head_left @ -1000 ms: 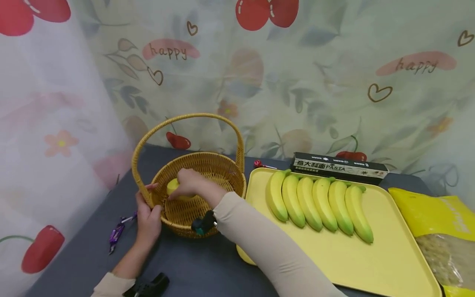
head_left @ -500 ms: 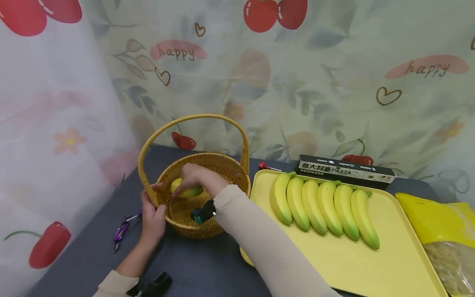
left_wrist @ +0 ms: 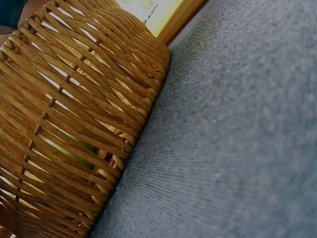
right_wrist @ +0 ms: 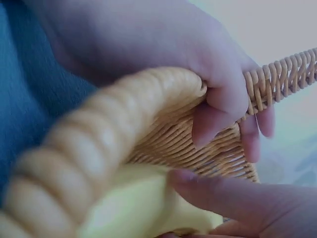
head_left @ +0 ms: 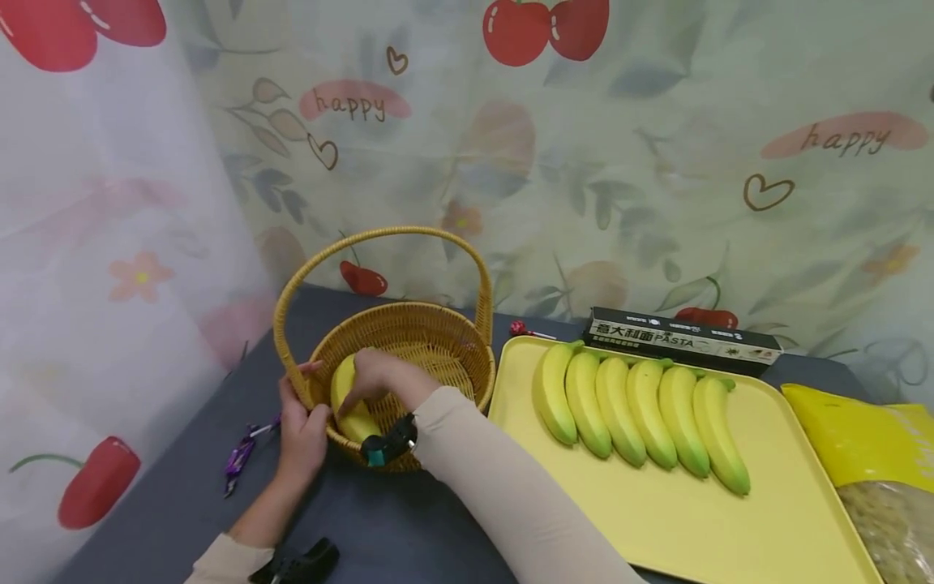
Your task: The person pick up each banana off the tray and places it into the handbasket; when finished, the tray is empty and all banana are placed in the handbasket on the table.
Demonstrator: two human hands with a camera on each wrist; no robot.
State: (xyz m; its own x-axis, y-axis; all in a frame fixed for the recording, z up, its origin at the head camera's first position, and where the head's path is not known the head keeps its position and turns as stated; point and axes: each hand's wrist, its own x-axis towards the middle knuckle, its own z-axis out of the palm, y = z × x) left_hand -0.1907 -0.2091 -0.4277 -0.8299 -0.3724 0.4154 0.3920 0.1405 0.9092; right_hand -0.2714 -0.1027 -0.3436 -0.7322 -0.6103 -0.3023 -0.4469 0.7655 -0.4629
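Observation:
A yellow banana (head_left: 356, 422) lies inside the wicker basket (head_left: 423, 320), lengthwise along its left wall. My right hand (head_left: 375, 377) reaches over the front rim and holds the banana. In the right wrist view, the thumb (right_wrist: 218, 191) of that hand presses on the banana (right_wrist: 143, 198). My left hand (head_left: 302, 438) grips the basket's left side at the foot of the handle, its thumb hooked over the rim. The left wrist view is filled by the basket's outer wall (left_wrist: 74, 104); a bit of green shows through the weave.
Right of the basket is a yellow tray (head_left: 620, 519) with a row of several bananas (head_left: 642, 414). Behind it lie a black pasta box (head_left: 679, 341) and a lollipop (head_left: 518, 328). A yellow bag (head_left: 868, 438) is at far right, a purple-wrapped candy (head_left: 237, 458) at left.
Inside the basket, my right hand has turned the banana from lying crosswise to lying along the left wall. The left hand keeps its grip. The head view has shifted slightly.

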